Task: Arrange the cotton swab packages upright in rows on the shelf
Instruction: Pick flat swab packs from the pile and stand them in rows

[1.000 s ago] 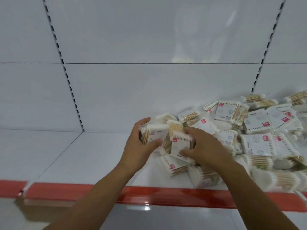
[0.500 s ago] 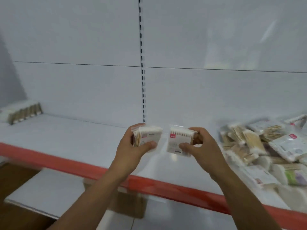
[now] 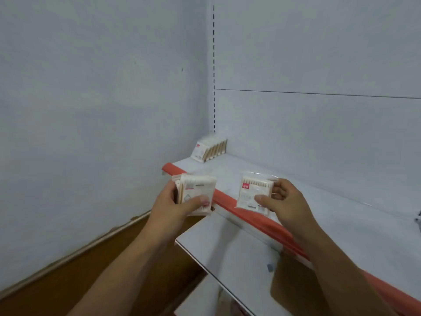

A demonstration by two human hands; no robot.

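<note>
Left hand (image 3: 169, 202): thumb and fingers clamped on a bundle of cotton swab packages (image 3: 197, 192), held before the red edge strip (image 3: 224, 200). Right hand (image 3: 287, 201): pinches a single package (image 3: 251, 190) above the white shelf (image 3: 330, 201). Each clear pouch shows wooden sticks, white tips and a small red label, its print too blurred to read. A row of upright packages (image 3: 210, 148) stands in the shelf's far-left corner.

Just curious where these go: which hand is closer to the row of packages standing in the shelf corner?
Left. The left hand is in front of the row; the right hand is farther right along the shelf.
</note>
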